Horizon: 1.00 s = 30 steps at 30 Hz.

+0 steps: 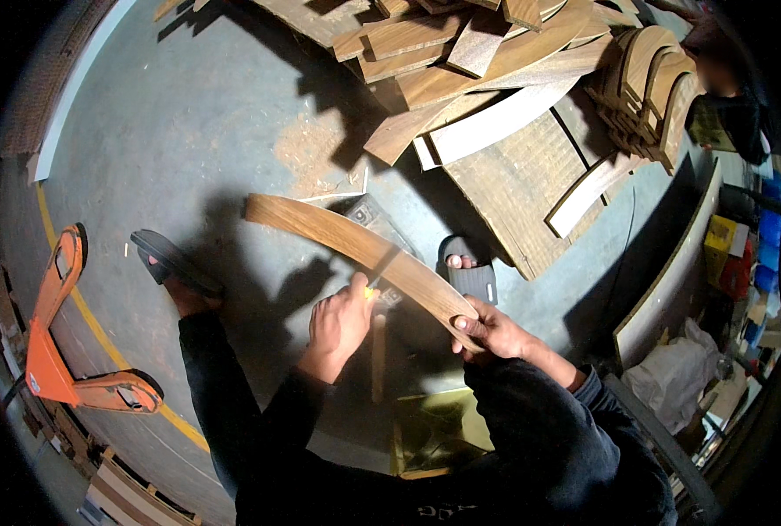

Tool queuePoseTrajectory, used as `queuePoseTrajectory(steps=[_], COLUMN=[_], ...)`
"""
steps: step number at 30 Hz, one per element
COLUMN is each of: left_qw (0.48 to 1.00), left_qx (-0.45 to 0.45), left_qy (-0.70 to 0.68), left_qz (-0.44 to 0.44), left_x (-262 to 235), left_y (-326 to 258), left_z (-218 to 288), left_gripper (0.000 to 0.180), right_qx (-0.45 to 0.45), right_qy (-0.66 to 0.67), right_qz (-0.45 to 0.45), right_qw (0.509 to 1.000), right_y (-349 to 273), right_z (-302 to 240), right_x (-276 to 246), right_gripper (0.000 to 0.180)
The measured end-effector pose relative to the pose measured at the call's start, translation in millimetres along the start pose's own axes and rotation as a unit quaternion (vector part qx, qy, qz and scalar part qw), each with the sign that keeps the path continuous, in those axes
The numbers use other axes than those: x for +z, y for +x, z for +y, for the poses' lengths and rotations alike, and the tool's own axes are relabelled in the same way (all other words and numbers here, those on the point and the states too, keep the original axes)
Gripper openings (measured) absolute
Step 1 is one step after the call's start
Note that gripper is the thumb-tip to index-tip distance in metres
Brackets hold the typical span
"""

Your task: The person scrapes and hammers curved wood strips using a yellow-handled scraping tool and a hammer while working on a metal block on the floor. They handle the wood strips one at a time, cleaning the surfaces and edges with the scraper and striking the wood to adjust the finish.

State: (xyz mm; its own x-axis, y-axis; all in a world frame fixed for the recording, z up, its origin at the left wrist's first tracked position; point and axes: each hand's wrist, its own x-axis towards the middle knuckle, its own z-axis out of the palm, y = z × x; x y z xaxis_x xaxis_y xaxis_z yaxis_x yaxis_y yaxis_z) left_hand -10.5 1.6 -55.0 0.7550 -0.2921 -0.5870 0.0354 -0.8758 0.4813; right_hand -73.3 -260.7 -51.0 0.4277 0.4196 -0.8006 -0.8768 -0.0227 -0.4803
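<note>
A curved wooden slat slants across the middle, its far left end raised off the floor. Its near right end is gripped by my right hand, thumb on top and fingers beneath. My left hand is closed around a tool with a yellow handle. The tool's flat dark blade, blurred, lies across the slat's face near its middle; its exact kind is unclear. Under the slat, partly hidden, a grey object sits on the floor. A narrow wooden strip shows below my left hand.
Curved wooden pieces are heaped at the back on a board. More stand stacked near another person. An orange pallet jack is at left. Near me is a yellow box. My sandalled feet flank the work.
</note>
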Motion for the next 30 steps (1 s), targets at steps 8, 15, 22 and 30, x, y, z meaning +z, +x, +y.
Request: queuePoseTrajectory(steps=[8, 15, 22, 30], left_qw=[0.967, 0.882, 0.995, 0.998], left_qx=[0.006, -0.067, 0.052, 0.031], left_qy=[-0.251, -0.412, -0.083, -0.045], left_qz=[-0.033, -0.218, -0.020, 0.027], left_x=[17, 5, 0, 7], left_y=[10, 14, 4, -10], left_z=[-30, -26, -12, 1], left_gripper=[0.021, 0.025, 0.027, 0.027], right_qx=[0.006, -0.021, -0.006, -0.009], right_qy=[0.010, -0.013, -0.051, -0.016], right_qz=[0.005, -0.003, -0.019, 0.010], right_qw=[1.000, 1.000, 0.998, 1.000], right_y=[1, 0, -1, -5], right_z=[-3, 6, 3, 1], right_x=[4, -2, -4, 3], right_gripper=[0.038, 0.040, 0.046, 0.043])
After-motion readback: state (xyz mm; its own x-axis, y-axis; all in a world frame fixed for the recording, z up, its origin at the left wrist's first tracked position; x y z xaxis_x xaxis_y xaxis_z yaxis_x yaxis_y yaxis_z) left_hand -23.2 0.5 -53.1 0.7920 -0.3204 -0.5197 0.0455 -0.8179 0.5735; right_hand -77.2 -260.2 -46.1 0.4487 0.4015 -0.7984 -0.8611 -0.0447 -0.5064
